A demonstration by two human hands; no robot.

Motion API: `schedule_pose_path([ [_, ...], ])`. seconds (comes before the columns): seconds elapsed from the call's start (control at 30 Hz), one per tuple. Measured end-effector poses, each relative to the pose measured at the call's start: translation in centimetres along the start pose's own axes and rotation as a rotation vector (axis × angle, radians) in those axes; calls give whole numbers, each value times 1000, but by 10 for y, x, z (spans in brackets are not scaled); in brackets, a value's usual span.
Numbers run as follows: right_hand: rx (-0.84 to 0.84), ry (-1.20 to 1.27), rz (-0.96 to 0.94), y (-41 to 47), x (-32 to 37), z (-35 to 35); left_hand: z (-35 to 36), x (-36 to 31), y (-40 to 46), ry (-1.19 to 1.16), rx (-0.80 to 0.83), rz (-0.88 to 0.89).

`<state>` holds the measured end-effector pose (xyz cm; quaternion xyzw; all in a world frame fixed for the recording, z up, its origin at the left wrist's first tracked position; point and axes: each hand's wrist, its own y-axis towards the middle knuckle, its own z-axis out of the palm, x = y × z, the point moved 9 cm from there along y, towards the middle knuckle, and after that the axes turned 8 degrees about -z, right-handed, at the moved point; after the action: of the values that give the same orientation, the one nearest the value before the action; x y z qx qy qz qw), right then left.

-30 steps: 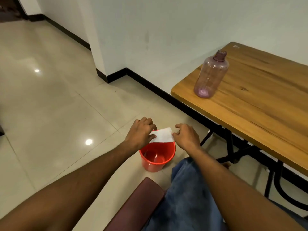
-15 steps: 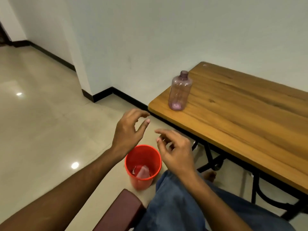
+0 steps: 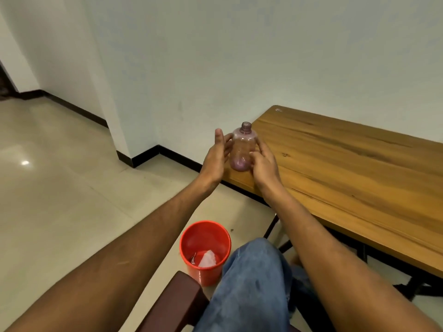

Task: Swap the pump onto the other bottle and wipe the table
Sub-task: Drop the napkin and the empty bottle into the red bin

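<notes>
Mid-frame, our bottle (image 3: 242,149) stands upright between both hands: left hand (image 3: 217,156) spread open beside it, right hand (image 3: 263,161) loosely cupping it.

Hands at the bottle on the table corner

Left hand (image 3: 217,156) open beside the upright, capless bottle (image 3: 242,149); right hand (image 3: 263,161) touches its other side. On the floor below the table (image 3: 347,164), a red bucket (image 3: 206,236) holds a white wad (image 3: 208,259).

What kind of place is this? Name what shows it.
Probably a plain indoor room, perhaps a canteen or hall: a glossy tiled floor, bare white wall, and a long wooden table on a black metal frame.
</notes>
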<state>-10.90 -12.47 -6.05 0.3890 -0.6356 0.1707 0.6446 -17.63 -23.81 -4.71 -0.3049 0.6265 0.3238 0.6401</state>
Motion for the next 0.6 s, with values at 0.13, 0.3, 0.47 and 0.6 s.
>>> schedule_pose_path([
  [0.13, 39, 90, -22, -19, 3, 25, -35, 4, -20, -19, -22, 16],
  [0.3, 228, 141, -5, -66, -3, 89, -110, 35, -68, -53, -180, 52],
  [0.47, 310, 102, 127, -84, -77, 125, -138, 112, -74, -53, -227, -67],
  [0.6, 311, -43, 251, -80, -150, 118, -119, 180, -57, 6, -102, -244],
])
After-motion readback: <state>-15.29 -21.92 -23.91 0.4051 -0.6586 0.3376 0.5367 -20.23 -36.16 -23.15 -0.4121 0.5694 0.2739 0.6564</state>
